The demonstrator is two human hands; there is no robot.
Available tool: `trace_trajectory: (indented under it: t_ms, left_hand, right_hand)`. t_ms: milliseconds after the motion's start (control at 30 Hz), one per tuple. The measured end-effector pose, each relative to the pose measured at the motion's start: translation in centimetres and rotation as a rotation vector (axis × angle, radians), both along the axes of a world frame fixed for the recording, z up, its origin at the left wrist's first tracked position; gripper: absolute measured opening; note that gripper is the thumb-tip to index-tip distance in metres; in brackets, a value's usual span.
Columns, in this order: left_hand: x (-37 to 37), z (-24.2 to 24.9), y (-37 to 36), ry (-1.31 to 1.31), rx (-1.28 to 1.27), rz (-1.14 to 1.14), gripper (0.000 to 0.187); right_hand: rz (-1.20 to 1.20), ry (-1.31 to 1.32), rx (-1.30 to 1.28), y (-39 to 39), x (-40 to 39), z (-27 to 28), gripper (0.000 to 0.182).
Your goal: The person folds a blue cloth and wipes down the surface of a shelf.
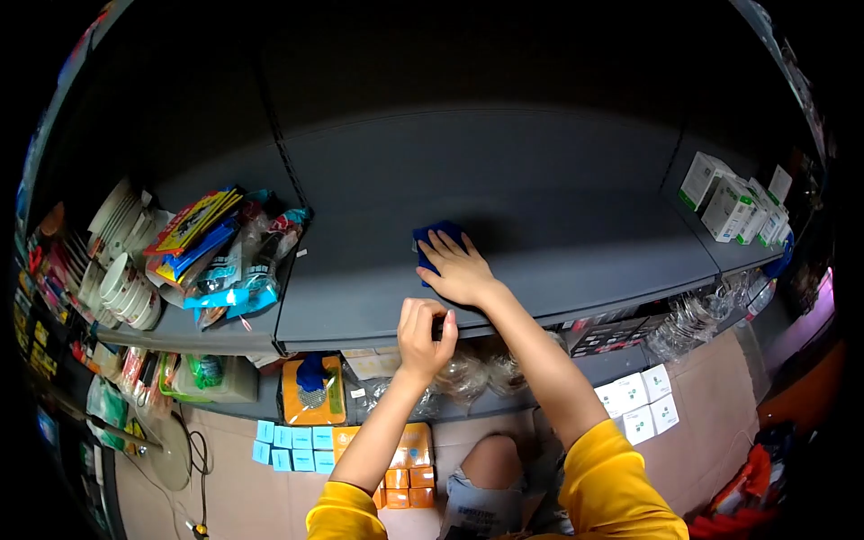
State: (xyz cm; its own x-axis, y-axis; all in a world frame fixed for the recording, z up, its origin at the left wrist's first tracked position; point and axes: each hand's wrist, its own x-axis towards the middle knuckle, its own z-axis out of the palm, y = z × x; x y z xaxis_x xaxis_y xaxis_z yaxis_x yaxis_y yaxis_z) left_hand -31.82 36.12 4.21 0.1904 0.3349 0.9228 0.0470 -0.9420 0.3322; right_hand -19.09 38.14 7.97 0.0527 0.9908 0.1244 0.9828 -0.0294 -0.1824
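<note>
My right hand lies flat on a blue cloth, fingers spread, pressing it against the grey shelf. Part of the cloth is hidden under the palm. At the shelf's front edge is my left hand, with its fingers curled in. A dark gap shows between its thumb and fingers, and what they close on, if anything, cannot be made out.
Stacked bowls and bagged packets crowd the shelf's left side. White boxes stand at the right end. Below, wrapped goods fill a lower shelf; blue boxes, orange boxes and white boxes lie on the floor.
</note>
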Motion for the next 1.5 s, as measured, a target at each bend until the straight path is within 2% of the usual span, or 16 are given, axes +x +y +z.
trace_trajectory:
  t_ms: [267,333,433,633,800,1100,1300,1400,1500]
  left_hand:
    - [0.1,0.2,0.1,0.086,0.023,0.093,0.013]
    - [0.3,-0.1,0.1,0.081,0.039,0.148,0.013]
    - [0.3,-0.1,-0.1,0.076,-0.003,0.176,0.013]
    - [0.6,0.1,-0.2,0.089,0.017,0.189,0.010]
    - [0.4,0.0,-0.3,0.051,-0.021,0.126,0.008]
    - [0.6,-0.2,-0.4,0.101,-0.014,0.161,0.012]
    - [0.6,-0.1,-0.3,0.123,0.000,0.167,0.014]
    - [0.8,0.0,-0.3,0.126,-0.006,0.177,0.015]
    - [1.0,0.2,-0.3,0.163,-0.040,0.206,0.018]
  right_hand:
    - [0.049,-0.001,0.183,-2.5,2.7,-0.7,0.047]
    - [0.012,0.006,0.122,-3.8,4.5,0.0,0.049]
    - [-0.082,-0.040,0.090,-5.0,8.0,0.0,0.050]
    - [-0.389,0.031,-0.079,-3.9,11.9,1.2,0.056]
    - [-0.398,0.050,-0.142,-0.6,12.3,1.5,0.059]
    - [-0.304,0.068,-0.189,2.4,13.3,1.5,0.061]
    - [-0.326,-0.024,-0.188,3.6,12.9,0.7,0.061]
    - [-0.357,0.002,-0.181,4.1,10.8,1.3,0.060]
    - [-0.265,0.008,-0.175,5.8,8.5,0.9,0.060]
